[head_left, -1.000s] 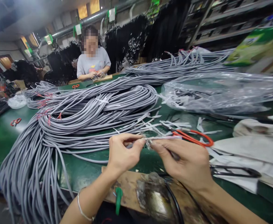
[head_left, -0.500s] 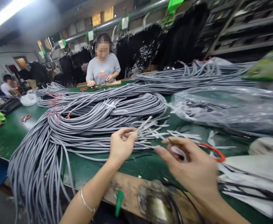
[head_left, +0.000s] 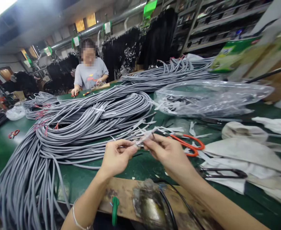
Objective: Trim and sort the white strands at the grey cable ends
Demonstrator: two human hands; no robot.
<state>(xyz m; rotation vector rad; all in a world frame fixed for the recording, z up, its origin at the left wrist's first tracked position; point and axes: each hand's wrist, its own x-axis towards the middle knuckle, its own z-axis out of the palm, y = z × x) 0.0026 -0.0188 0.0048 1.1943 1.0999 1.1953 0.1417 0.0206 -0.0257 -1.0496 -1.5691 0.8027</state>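
Observation:
Close together at the middle, my left hand (head_left: 116, 157) and my right hand (head_left: 167, 151) meet fingertip to fingertip. A whitish strip (head_left: 144, 138) runs between them, pinched by the thumb and fingers of each; its exact ends are blurred. Behind the fingers lies a loose pile of cut white strips (head_left: 172, 129). Orange-handled scissors (head_left: 190, 144) rest just past my right hand, their blades partly covered. To the left, a big bundle of grey cables (head_left: 70, 134) spreads over the green table (head_left: 87, 174) and hangs off its front edge.
A clear plastic bag (head_left: 214, 99) lies right of the cables. Black snips (head_left: 223, 173) sit on white cloth gloves (head_left: 248, 153). In front is a stained wooden board (head_left: 121, 188) with a metal-topped device (head_left: 152, 204). Across the table, a person (head_left: 89, 70) reaches for scissors.
My right hand has come in from the right and now meets my left at the strip. The view has turned right. The person opposite has a hand at the scissors.

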